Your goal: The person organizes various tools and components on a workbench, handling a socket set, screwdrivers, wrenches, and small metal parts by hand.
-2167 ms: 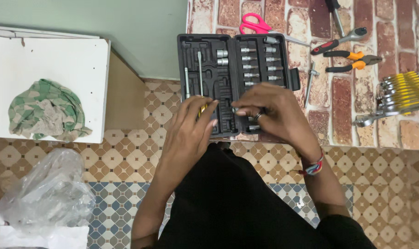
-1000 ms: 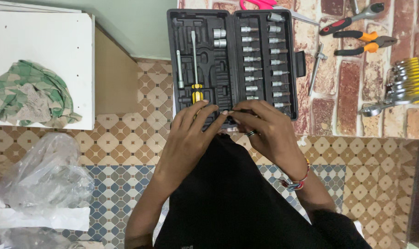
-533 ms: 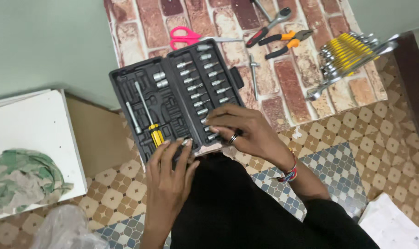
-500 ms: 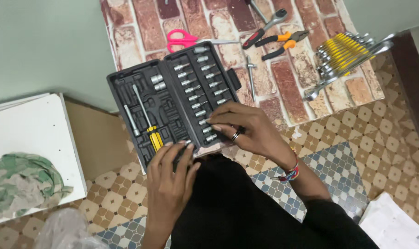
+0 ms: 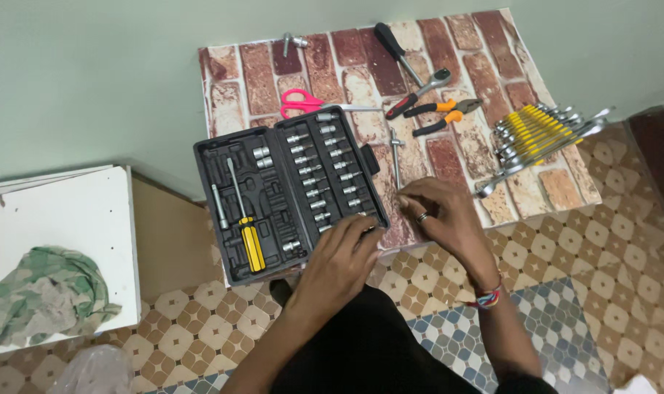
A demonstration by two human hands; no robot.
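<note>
left hand [image 5: 340,257] on socket case [image 5: 288,191], seemingly flat

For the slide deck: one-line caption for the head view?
Left hand rests on the open black socket-set case; right hand presses the brick-patterned board beside it.

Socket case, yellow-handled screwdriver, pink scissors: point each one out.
Socket case [image 5: 213,155]: head view, its bare upper left corner.
Yellow-handled screwdriver [image 5: 252,246]: head view, middle of its yellow handle.
Pink scissors [image 5: 297,103]: head view, its pink handle loops.

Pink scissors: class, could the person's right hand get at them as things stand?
Probably yes. The scissors lie uncovered on the brick-patterned board beyond the socket case, and the right hand holds nothing visible.
</note>
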